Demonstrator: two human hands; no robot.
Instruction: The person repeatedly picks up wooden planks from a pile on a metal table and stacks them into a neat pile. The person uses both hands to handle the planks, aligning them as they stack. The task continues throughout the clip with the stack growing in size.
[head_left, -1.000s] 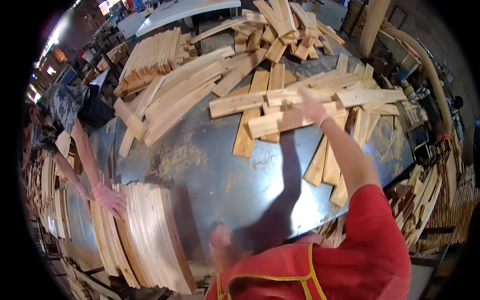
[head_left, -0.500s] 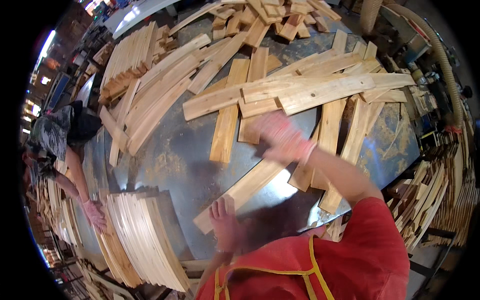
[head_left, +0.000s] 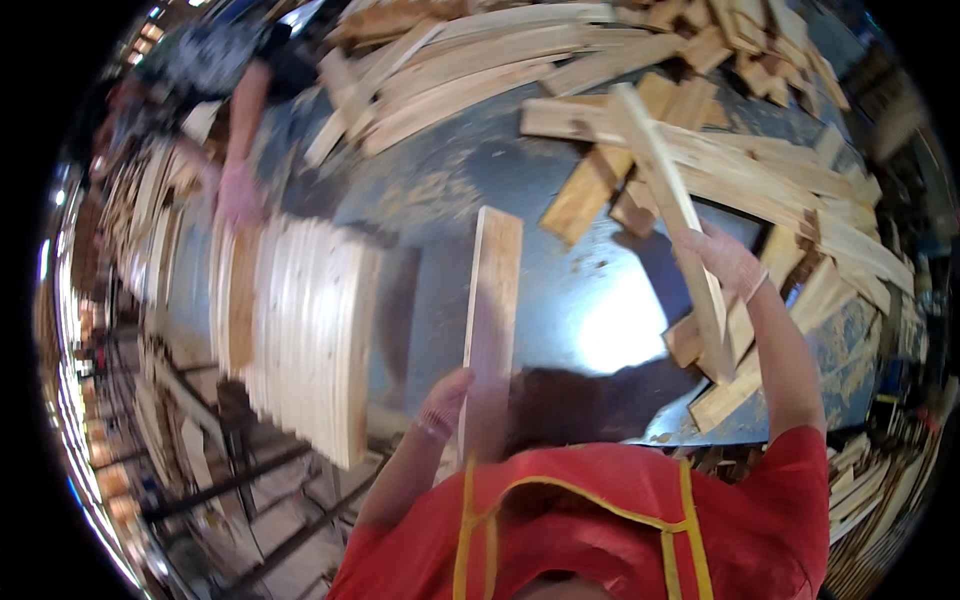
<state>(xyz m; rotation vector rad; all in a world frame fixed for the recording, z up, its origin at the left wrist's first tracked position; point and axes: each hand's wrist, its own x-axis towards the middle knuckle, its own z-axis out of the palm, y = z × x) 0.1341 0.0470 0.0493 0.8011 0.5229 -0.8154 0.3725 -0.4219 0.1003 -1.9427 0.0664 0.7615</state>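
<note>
My left hand (head_left: 444, 402), in a glove, is closed around the near end of a short pale wooden board (head_left: 497, 280), which is tipped so that its narrow edge shows. My right hand (head_left: 722, 258), gloved too, grips a longer wooden plank (head_left: 660, 180) at about its middle. That plank slants above the metal tabletop (head_left: 430, 225), with its far end over the loose boards (head_left: 740, 160) on the right. To the left of my left hand, a row of pale boards (head_left: 315, 330) stands packed on edge.
A co-worker's gloved hand (head_left: 240, 195) rests at the far end of the packed row. Long planks (head_left: 470, 75) lie at the back of the table, and short wood pieces (head_left: 740, 40) are heaped at the back right. Metal frame bars (head_left: 270, 470) show at the lower left.
The view has swung to the left. My right hand has taken hold of a plank from the pile and lifted it. My left hand now holds the short board, tilted up from the tabletop.
</note>
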